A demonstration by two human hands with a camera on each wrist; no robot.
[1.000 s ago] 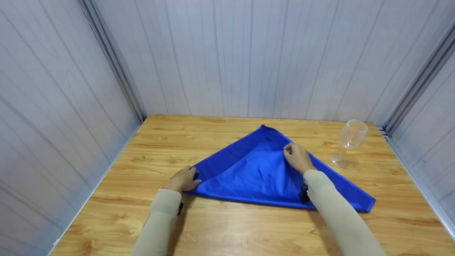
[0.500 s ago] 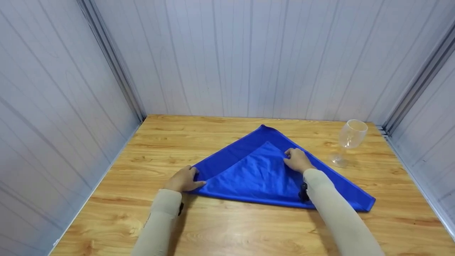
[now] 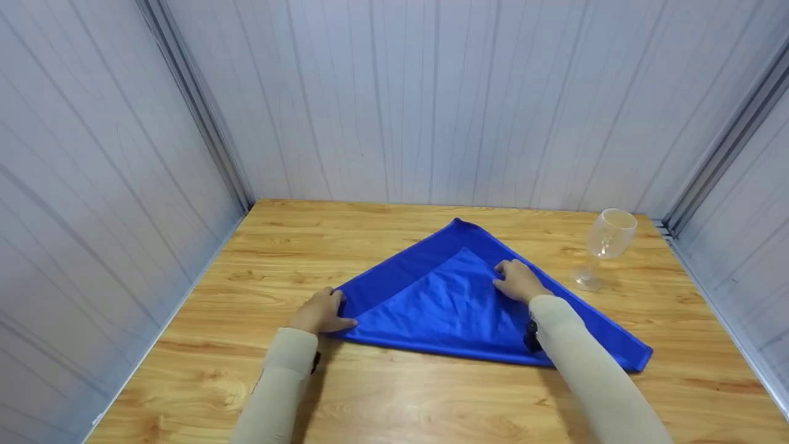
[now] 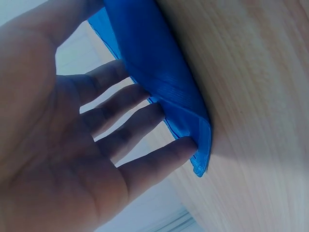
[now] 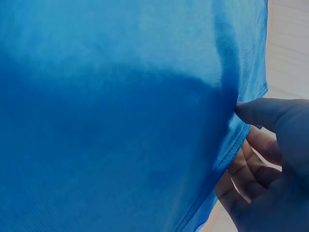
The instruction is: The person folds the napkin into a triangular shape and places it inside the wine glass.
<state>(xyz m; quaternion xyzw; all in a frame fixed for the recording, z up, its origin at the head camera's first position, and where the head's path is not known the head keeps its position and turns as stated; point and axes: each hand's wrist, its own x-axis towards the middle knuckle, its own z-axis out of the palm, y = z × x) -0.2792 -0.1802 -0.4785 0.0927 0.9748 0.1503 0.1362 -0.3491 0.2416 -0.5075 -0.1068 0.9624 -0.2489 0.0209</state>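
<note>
A blue cloth napkin (image 3: pixel 425 308) lies folded into a triangle on the table, its long folded edge toward me. Its upper flap is smaller, so a border of the lower layer shows along both far sides. At the left corner my left hand (image 3: pixel 319 313) rests with thumb spread over the flap. In the left wrist view that hand's fingers (image 4: pixel 145 121) are nearly straight, tips touching the napkin's edge. My right hand (image 3: pixel 519 280) pinches the flap's right edge. In the right wrist view its thumb (image 5: pixel 263 112) lies on the cloth, with the other fingers curled at the hem.
A clear wine glass (image 3: pixel 611 234) stands upright at the back right, beyond the napkin. Pale panel walls (image 3: pixel 394 105) enclose the wooden table (image 3: pixel 431 407) at the back and both sides.
The flap's tip, lifted and rumpled before, now lies flatter and pointed. My right hand has slid slightly down along the flap's edge. The left thumb has spread a little further right.
</note>
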